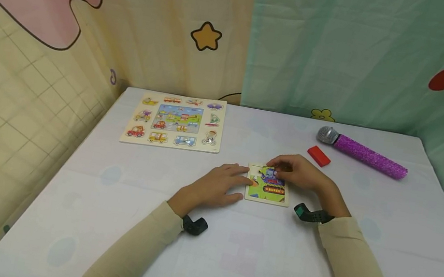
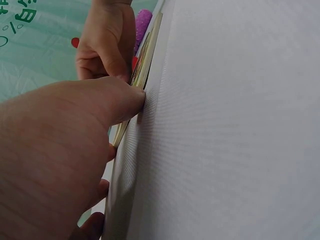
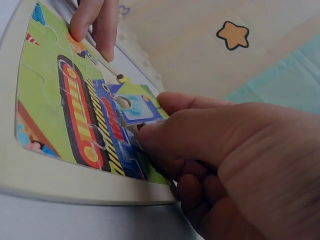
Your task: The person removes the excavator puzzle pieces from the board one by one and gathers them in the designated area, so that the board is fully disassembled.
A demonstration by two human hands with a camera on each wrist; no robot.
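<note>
A small jigsaw puzzle (image 1: 267, 195) in a pale tray frame (image 3: 100, 185) lies on the white table, showing a tracked vehicle on green. At its upper right, my right hand (image 1: 299, 172) pinches a blue puzzle piece (image 3: 137, 109) with a window picture between thumb and index finger. The piece sits slightly tilted over its place, partly hidden by the thumb. My left hand (image 1: 220, 185) rests at the puzzle's left side with its fingers spread. Its fingertips touch the board's left part, and its thumb (image 2: 132, 100) lies against the near edge.
A larger puzzle board (image 1: 127, 135) with vehicle pictures lies at the back left. A red block (image 1: 318, 156) lies behind the right hand, near a purple glitter microphone (image 1: 370, 157). Printed curtains (image 1: 334, 49) stand behind the table (image 1: 270, 274).
</note>
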